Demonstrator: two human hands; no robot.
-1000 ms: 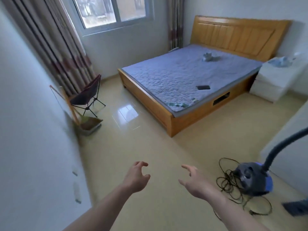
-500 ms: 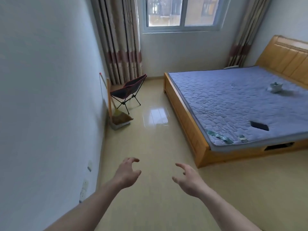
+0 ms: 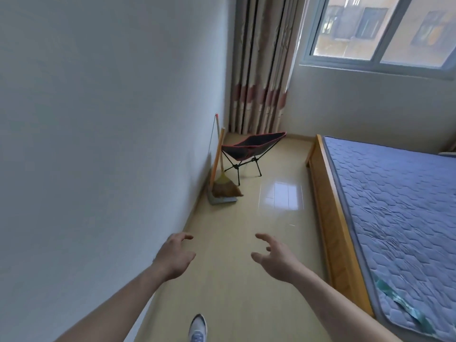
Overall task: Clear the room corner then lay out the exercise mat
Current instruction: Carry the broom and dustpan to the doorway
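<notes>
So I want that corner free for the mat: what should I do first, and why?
Probably keep walking to the corner and pick up the folding chair first. Both the left hand and the right hand are open and empty, well short of it. The chair, the broom and the dustpan fill that spot.

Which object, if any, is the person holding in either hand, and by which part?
Nothing is held. The left hand and right hand are both open and empty above the floor, well short of the folding chair and broom.
</notes>
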